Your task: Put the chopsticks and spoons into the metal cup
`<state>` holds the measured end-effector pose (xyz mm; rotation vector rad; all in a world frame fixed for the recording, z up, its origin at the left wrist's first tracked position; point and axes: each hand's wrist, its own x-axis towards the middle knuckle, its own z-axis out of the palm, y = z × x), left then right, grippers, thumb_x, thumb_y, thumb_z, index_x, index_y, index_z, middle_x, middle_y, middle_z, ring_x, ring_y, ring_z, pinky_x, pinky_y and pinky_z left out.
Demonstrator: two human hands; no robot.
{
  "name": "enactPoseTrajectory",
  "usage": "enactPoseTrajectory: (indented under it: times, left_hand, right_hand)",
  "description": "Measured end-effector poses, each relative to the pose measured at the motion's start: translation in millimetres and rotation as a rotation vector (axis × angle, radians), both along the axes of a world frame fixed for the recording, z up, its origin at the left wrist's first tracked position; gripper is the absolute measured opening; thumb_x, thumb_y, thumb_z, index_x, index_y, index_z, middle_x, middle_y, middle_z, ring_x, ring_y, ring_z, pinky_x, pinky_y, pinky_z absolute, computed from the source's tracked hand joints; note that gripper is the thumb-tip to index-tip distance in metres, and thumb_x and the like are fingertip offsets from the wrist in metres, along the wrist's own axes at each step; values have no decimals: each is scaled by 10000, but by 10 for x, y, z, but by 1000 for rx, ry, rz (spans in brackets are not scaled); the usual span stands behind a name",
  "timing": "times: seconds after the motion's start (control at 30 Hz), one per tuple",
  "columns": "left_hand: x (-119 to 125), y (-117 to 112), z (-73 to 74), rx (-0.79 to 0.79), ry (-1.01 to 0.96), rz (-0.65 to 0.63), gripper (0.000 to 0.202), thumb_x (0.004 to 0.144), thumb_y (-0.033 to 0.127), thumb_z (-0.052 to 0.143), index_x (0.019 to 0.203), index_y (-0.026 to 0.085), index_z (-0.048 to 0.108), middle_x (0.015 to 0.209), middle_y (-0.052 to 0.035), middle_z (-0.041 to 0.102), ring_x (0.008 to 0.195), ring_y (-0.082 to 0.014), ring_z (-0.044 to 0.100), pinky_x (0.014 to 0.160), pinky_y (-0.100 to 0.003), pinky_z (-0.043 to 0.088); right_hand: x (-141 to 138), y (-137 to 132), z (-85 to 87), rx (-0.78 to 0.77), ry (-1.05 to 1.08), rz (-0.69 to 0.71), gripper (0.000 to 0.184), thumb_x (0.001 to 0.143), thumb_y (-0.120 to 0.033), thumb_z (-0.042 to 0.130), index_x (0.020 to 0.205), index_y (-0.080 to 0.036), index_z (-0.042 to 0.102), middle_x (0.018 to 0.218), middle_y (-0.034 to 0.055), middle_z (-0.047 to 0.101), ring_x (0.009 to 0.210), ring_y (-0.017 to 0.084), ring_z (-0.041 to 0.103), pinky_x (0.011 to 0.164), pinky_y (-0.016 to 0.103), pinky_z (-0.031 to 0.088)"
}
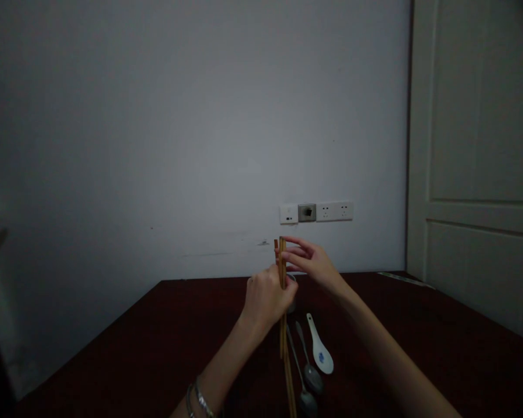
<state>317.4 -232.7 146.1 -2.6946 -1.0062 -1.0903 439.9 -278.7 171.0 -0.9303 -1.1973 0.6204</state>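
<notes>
My left hand (268, 296) is closed around a few upright wooden chopsticks (282, 261), gripping them near the middle above the table. The fingers of my right hand (311, 261) pinch the same chopsticks close to their top ends. More chopsticks (290, 386) lie on the table below, running toward me. Beside them rest two metal spoons (312, 378) and a white soup spoon (322, 355) with a blue mark in its bowl. Behind my left hand stands a cup (292, 305), mostly hidden.
A dark red table (192, 325) reaches back to a pale wall (200, 145). Sockets and a switch (307, 213) sit low on the wall. At the right stands a panelled door (483, 145). A flat strip (405, 280) lies along the table's far right edge.
</notes>
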Motion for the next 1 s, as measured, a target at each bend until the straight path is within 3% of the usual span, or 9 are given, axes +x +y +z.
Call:
enactPoseTrajectory:
  times: [0.23,0.4,0.6,0.77,0.87,1.0]
  left_hand:
    - [71,-51,-112,54,45,27,234,781,292,412,858,136,570,753,-101,635,688,-223,608,625,-293,427]
    - [49,-54,-115,-14,40,-3,206,769,283,449,885,164,571,790,-75,645,715,-213,609,643,-286,422]
    - [-120,23,23,-284,-52,-274,256,732,392,530,698,160,631,686,-50,647,628,-159,575,611,-246,409]
    - [-213,117,94,-664,-213,-629,245,712,345,573,754,126,674,763,-53,658,713,-154,581,666,-249,432]
    - [-233,153,94,-848,-211,-705,246,685,340,609,704,105,676,694,-45,640,660,-140,571,614,-241,427]
    - [-257,146,98,-895,-200,-749,237,678,334,624,707,108,689,695,-49,643,674,-139,572,633,-244,428]
  right_hand:
    - [-68,-5,-9,-17,-33,-97,396,576,-375,710,854,-101,643,783,82,686,706,200,650,693,346,516]
    - [-20,4,-67,-30,-68,-108,360,592,-379,698,826,-108,656,767,75,691,704,194,650,679,330,517]
    - [-48,-128,8,-81,-163,-80,314,623,-381,675,811,-130,664,766,67,691,699,182,646,642,307,514]
    - [-119,-238,68,-70,-227,-23,313,663,-395,648,844,-139,663,767,62,687,712,164,636,664,294,504]
    - [-172,-281,83,-60,-224,7,297,683,-383,637,848,-137,662,768,63,682,716,160,632,672,290,502]
    - [-226,-317,92,-55,-205,21,286,679,-361,647,875,-152,664,802,64,682,735,163,633,682,291,508]
